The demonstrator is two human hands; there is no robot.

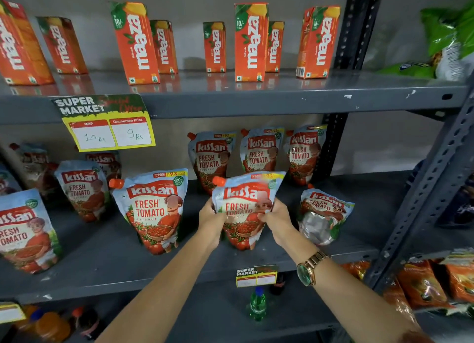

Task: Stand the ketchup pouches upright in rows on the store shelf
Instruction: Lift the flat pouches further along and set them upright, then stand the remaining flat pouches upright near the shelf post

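Landmark: the pouch I am holding [246,209]; every place below is told from it.
My left hand [211,221]: clamped on its left edge, around mid-height, fingers wrapped onto the front.
My right hand [275,221]: clamped on its right edge at about the same height, thumb pressed on the printed face.
Where it is: over the front part of the middle shelf [107,263], its bottom at or very near the shelf; I cannot tell whether it is touching.
Long axis: running from base to cap, upright with a slight lean; the orange cap [218,180] is at the upper left corner and the printed face turns toward me.
Nearer hand: neither, both sit level on opposite edges, so I judge the set-down needs them to lower together.
To its left: a standing pouch [154,209], near but apart, in the same front row.
To its right: a slumped pouch [324,214], bent over with its silver underside showing, not upright.
Behind it: three pouches [259,153] standing side by side along the back.
Further left: more pouches [82,189], also upright.
Step in hand, as I judge it: settling this one onto its base in the gap between its two neighbours.
Left to do, I think: the slumped one needs standing.
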